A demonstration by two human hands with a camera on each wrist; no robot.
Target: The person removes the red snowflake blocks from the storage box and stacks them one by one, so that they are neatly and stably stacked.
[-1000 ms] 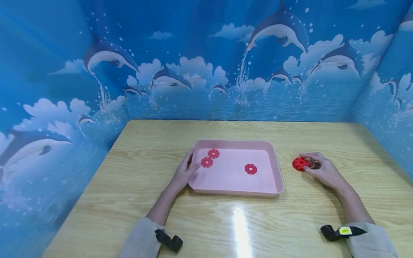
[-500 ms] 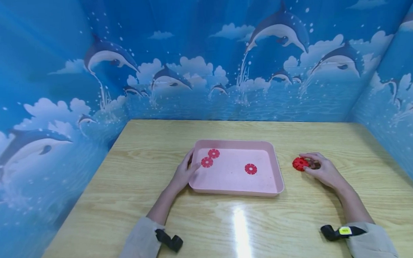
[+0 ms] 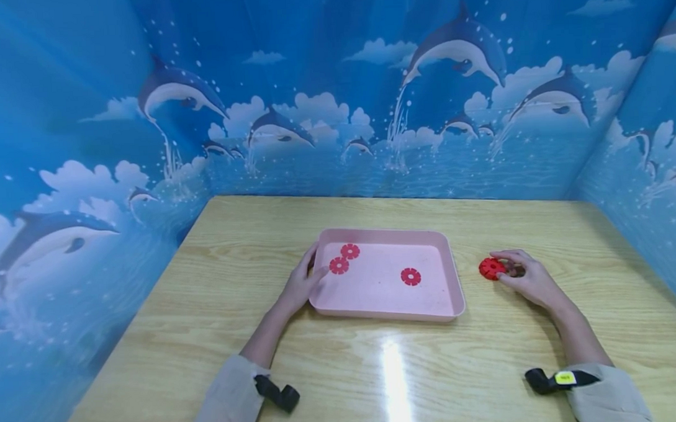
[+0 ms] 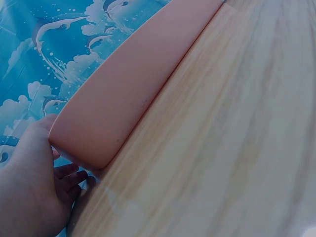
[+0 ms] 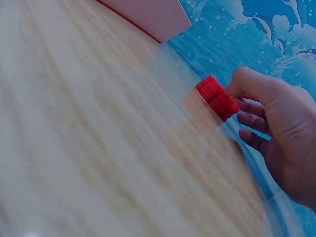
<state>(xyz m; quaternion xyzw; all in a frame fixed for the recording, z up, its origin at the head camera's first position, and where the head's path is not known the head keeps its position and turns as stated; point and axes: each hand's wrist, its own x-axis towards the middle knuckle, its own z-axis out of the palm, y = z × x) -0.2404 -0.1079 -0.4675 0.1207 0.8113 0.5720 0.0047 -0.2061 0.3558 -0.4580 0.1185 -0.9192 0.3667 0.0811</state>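
My left hand (image 3: 300,285) grips the left end of a shallow pink tray (image 3: 375,314), thumb over the rim and fingers on the outside; the left wrist view shows the hand (image 4: 34,182) at the tray's corner (image 4: 98,133). Inside the tray lie red notched plastic discs: two touching discs (image 3: 345,256) at the left and a single disc (image 3: 410,277) right of the middle. To the tray's right, my right hand (image 3: 530,280) pinches a stack of red notched discs (image 3: 490,268) between thumb and fingers. That stack (image 5: 215,94) stands on the table in the right wrist view.
A light wood-grain table (image 3: 343,372) carries everything. Blue dolphin-print sheets (image 3: 312,100) hang behind it and along both sides. Black straps (image 3: 277,394) sit on both wrists over the sleeves (image 3: 227,398).
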